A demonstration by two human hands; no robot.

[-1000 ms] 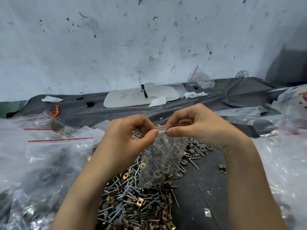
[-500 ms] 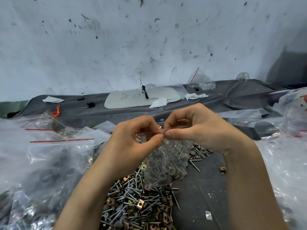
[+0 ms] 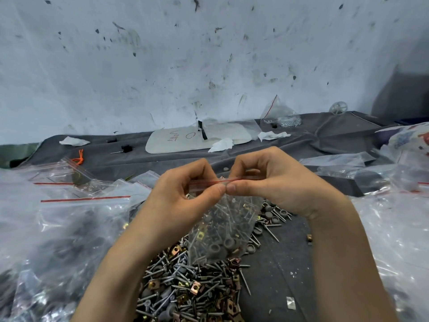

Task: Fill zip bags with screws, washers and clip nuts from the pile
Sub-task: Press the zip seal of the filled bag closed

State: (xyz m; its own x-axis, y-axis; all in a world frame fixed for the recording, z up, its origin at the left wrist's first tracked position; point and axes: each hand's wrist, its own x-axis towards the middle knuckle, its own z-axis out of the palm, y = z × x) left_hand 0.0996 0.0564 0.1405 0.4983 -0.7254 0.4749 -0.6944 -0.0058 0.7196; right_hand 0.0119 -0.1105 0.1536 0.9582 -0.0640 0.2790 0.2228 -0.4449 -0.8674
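A small clear zip bag (image 3: 222,231) with a red seal line hangs in front of me, holding screws, grey washers and brass clip nuts. My left hand (image 3: 185,196) pinches the seal strip at its left part. My right hand (image 3: 274,182) pinches the strip at its right part, and the two thumbs meet at the middle. Below the bag lies the pile (image 3: 192,287) of screws, washers and clip nuts on the dark cloth.
Filled and empty zip bags (image 3: 76,219) heap up at the left, more plastic bags (image 3: 394,228) at the right. At the back lie a white board (image 3: 197,138), tissue scraps, a bag of screws (image 3: 281,117) and the stained wall.
Both hands have drawn closer together along the seal strip, so the thumbs now touch. The bag hangs slightly lower in view.
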